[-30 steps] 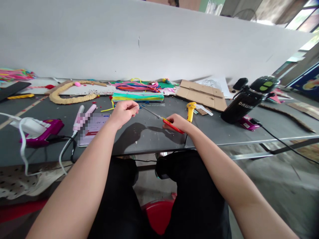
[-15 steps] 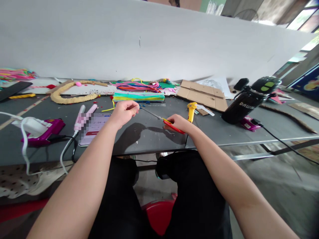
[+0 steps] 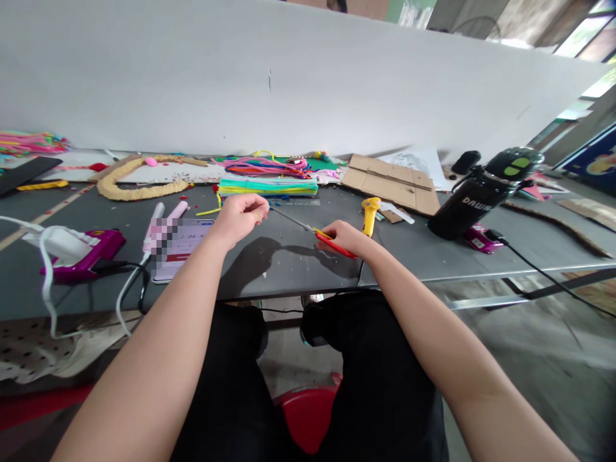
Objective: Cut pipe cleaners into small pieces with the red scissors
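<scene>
My right hand (image 3: pixel 342 237) is closed round the red and yellow handles of a pair of scissors (image 3: pixel 301 224), whose blades point left. The blade tips reach close to the fingertips of my left hand (image 3: pixel 240 218). Those fingers are pinched together; whatever is between them is too small to make out. Just behind my left hand lies a bundle of turquoise and yellow pipe cleaners (image 3: pixel 269 187). Beyond it sits a heap of pink, orange and blue pipe cleaners (image 3: pixel 269 167).
To the right stand a yellow glue gun (image 3: pixel 369 217), flattened cardboard (image 3: pixel 391 184) and a black bottle (image 3: pixel 474 199). At left are a phone (image 3: pixel 176 266), a pink curling iron (image 3: pixel 161 224), a purple power socket (image 3: pixel 91 255) with cables, and a curved beige piece (image 3: pixel 139 191).
</scene>
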The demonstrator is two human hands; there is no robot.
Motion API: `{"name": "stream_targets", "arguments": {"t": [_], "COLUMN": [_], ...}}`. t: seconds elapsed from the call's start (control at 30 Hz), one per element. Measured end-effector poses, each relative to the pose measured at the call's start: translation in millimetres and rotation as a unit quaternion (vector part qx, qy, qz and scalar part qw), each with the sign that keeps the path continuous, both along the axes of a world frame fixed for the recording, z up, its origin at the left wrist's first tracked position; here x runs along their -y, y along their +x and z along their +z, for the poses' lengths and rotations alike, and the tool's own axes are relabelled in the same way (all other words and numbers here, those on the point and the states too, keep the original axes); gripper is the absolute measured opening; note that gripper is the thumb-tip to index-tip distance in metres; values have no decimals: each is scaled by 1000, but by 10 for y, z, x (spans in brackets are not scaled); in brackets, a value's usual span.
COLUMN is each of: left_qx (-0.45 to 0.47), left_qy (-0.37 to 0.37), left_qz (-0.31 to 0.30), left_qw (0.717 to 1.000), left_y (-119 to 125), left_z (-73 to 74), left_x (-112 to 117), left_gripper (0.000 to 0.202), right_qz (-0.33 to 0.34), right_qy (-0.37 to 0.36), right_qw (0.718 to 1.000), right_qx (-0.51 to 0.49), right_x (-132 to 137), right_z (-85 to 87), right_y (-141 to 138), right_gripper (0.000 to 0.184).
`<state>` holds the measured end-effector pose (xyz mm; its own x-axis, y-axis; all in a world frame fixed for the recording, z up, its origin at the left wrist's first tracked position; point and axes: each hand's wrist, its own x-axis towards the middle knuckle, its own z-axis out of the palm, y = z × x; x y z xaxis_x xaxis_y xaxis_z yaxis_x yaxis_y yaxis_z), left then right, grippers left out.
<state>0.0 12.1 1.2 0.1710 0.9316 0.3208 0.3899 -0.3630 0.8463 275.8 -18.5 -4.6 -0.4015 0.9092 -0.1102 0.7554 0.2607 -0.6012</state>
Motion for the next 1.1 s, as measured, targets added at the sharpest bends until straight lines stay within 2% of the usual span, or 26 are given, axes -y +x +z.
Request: {"name": "stream_targets", "arguments": {"t": [0.13, 0.37, 0.5, 0.6, 0.67, 0.8, 0.97, 1.03, 1.1], "left_qx": [-1, 3, 11, 11, 11, 28, 32, 28, 22], "left_qy": [1, -1, 3, 5, 2, -15, -40, -47, -48], "left_qz": [1, -2, -7, -5, -7, -29, -42, -49, -53], "left_qw": [1000, 1000, 1000, 1000, 1000, 999, 998, 997, 997], "left_y": [3, 6, 8, 25, 43, 79, 105, 112, 127], "left_z": [5, 20, 32, 51, 64, 81, 88, 86, 86], "left_x": [0, 7, 15, 32, 48, 86, 127, 135, 144], "left_gripper": [6, 4, 5, 5, 5, 6, 13, 16, 18], "right_qz": [2, -13, -79, -157, -181, -145, -72, -71, -91], "right_qy": [7, 8, 42, 84, 94, 67, 12, 45, 124], "right_qw": [1000, 1000, 996, 981, 973, 981, 997, 996, 985], "right_qx": [1, -6, 18, 79, 109, 106, 40, -1, -82], "right_x": [-8, 0, -3, -33, -55, -76, -74, -70, -47], "right_z": [-8, -22, -83, -135, -151, -137, -92, -69, -31], "right_y": [7, 7, 21, 47, 59, 67, 128, 125, 62], "right_gripper": [33, 42, 45, 46, 46, 43, 40, 36, 31]}}
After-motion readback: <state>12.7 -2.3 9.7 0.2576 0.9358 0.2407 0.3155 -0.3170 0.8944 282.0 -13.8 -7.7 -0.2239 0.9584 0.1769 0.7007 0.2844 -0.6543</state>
